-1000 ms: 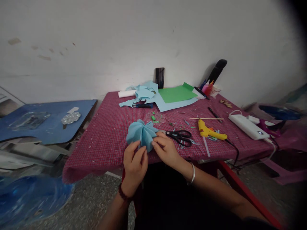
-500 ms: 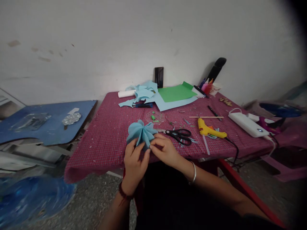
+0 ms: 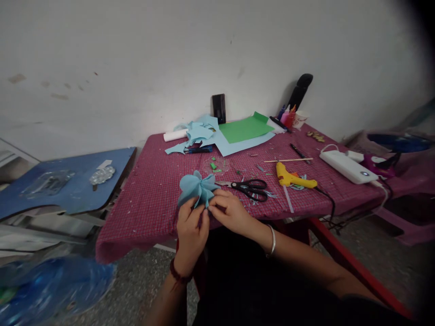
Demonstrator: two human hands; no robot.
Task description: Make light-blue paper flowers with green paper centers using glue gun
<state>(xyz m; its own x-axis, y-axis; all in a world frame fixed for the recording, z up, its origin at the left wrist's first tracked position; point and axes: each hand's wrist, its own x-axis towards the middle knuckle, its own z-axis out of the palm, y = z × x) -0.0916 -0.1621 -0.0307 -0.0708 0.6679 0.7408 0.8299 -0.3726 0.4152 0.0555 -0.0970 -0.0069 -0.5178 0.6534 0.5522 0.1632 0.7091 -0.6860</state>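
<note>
Between my two hands is a light blue paper flower (image 3: 196, 186) with several folded, rounded petals, held above the near part of the table. My left hand (image 3: 192, 228) grips its lower left side, thumb and fingers closed on the paper. The fingertips of my right hand (image 3: 231, 212) pinch the flower's lower right edge. Just beyond the right hand lie black-handled scissors (image 3: 249, 186), their blades pointing at the flower. A clear round plastic piece (image 3: 222, 164) with green bits rests behind the flower.
Right of the scissors are a yellow glue gun (image 3: 292, 177), a thin wooden stick (image 3: 287, 160) and a white power bank (image 3: 346, 166). Green paper (image 3: 246, 128), blue paper scraps (image 3: 200, 131) and an upright phone (image 3: 219, 108) stand along the back. A blue table (image 3: 74, 185) is at left.
The flower's petals have tilted and spread differently as my fingers shift at its lower edge. Both hands still hold it. The whole view has turned slightly.
</note>
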